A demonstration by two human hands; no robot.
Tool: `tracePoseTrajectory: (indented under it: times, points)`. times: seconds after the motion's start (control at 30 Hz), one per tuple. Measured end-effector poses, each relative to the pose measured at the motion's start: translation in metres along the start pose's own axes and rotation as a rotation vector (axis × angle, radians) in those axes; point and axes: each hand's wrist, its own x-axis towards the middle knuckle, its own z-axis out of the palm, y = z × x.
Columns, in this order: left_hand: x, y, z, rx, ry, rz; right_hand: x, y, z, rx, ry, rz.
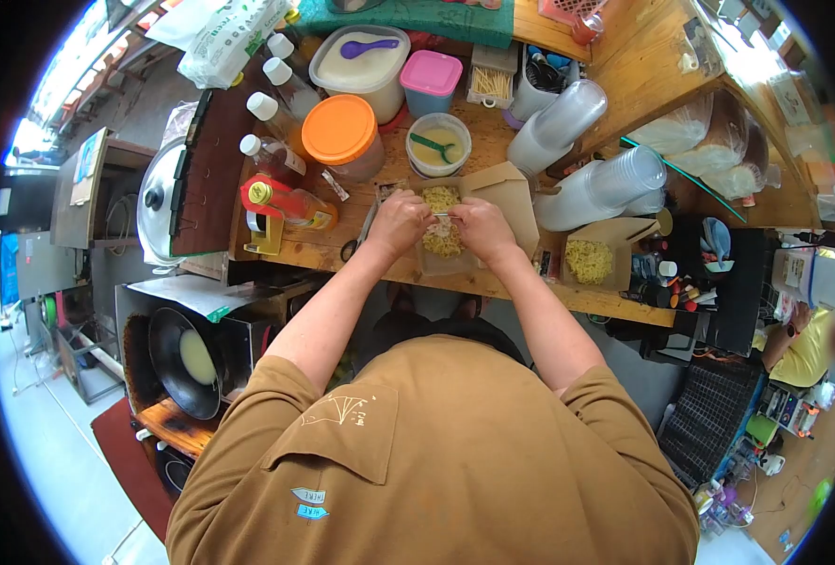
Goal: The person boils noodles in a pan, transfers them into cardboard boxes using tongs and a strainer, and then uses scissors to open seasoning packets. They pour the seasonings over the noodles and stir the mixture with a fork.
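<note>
Over an open cardboard food box (433, 262) filled with yellow noodles (439, 200), both my hands come close together. My left hand (401, 226) is closed, its fingertips pinched near the box's middle. Facing it, my right hand (481, 227) is also closed in a pinch. Between the fingertips shows a small, thin, pale thing, too small to name. Paler shreds lie on the noodles beneath. The box's brown lid (504, 193) is folded back to the right. Further right stands a second open box with noodles (589, 262).
Behind the box stand a tub with a green spoon (433, 146), an orange-lidded container (342, 132) and a pink-lidded one (432, 73). Sauce bottles (290, 205) line the left. Stacked plastic cups (606, 188) lie right. A wok (190, 363) sits lower left. Another person (803, 348) is far right.
</note>
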Motion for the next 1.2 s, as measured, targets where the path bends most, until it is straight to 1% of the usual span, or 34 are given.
tracePoseTrajectory:
  times: [0.1, 0.17, 0.23, 0.27, 0.33, 0.4, 0.43, 0.5, 0.57, 0.6, 0.67, 0.7, 0.77, 0.87, 0.93, 1.0, 1.03, 1.1, 1.17, 1.2]
  points:
    - [0.004, -0.007, 0.005, 0.011, 0.017, 0.028, -0.002, -0.007, 0.001, -0.002, 0.045, 0.018]
    - [0.006, -0.007, 0.006, -0.007, 0.018, 0.033, -0.002, -0.008, 0.004, -0.005, 0.079, 0.07]
    - [0.008, -0.007, 0.006, -0.022, 0.019, 0.036, -0.002, -0.008, 0.005, -0.013, 0.08, 0.095]
    - [0.008, -0.007, 0.006, 0.018, -0.001, 0.025, -0.002, -0.009, 0.006, -0.019, 0.079, 0.123]
    - [0.01, -0.004, 0.005, 0.059, -0.022, 0.015, -0.001, -0.007, 0.009, -0.006, 0.078, 0.115]
    - [0.01, 0.003, 0.005, -0.071, 0.04, 0.034, -0.002, -0.004, 0.011, 0.005, 0.077, 0.11]
    - [0.009, 0.001, 0.007, -0.071, 0.039, 0.035, -0.002, -0.004, 0.012, 0.021, 0.085, 0.1]
    - [0.006, -0.006, 0.01, 0.024, -0.017, -0.009, -0.001, -0.003, 0.014, 0.035, 0.094, 0.089]
    - [0.004, -0.008, 0.009, 0.026, -0.023, 0.005, -0.001, -0.002, 0.013, 0.015, 0.213, 0.106]
    - [0.003, -0.008, 0.01, 0.028, -0.031, 0.014, -0.002, -0.002, 0.011, 0.015, 0.212, 0.107]
    - [0.004, -0.006, 0.011, 0.029, -0.033, 0.014, -0.002, -0.008, 0.002, 0.009, 0.127, 0.102]
    - [0.004, -0.005, 0.011, 0.029, -0.033, 0.017, -0.002, -0.006, 0.004, 0.009, 0.123, 0.099]
    - [0.003, -0.003, 0.008, 0.048, -0.032, -0.004, 0.0, -0.003, 0.006, -0.017, 0.017, 0.107]
    - [0.0, 0.004, 0.004, 0.054, -0.021, -0.033, 0.0, -0.005, 0.008, 0.001, 0.074, 0.099]
    - [0.0, 0.012, 0.002, 0.045, -0.005, -0.046, 0.001, -0.005, 0.009, 0.006, 0.055, 0.084]
    - [0.002, 0.023, 0.003, -0.012, 0.162, -0.079, 0.001, -0.003, 0.01, 0.008, 0.036, 0.075]
    - [0.0, 0.019, 0.008, -0.012, 0.165, -0.082, 0.001, -0.004, 0.008, 0.035, 0.035, 0.042]
    - [-0.004, 0.009, 0.015, 0.014, 0.01, -0.061, 0.001, -0.008, 0.006, 0.061, 0.029, 0.006]
    - [-0.005, 0.008, 0.016, 0.011, 0.03, -0.073, 0.001, -0.009, 0.005, 0.044, 0.163, 0.017]
    - [-0.006, 0.008, 0.018, 0.008, 0.044, -0.083, 0.001, -0.006, 0.005, 0.044, 0.16, 0.014]
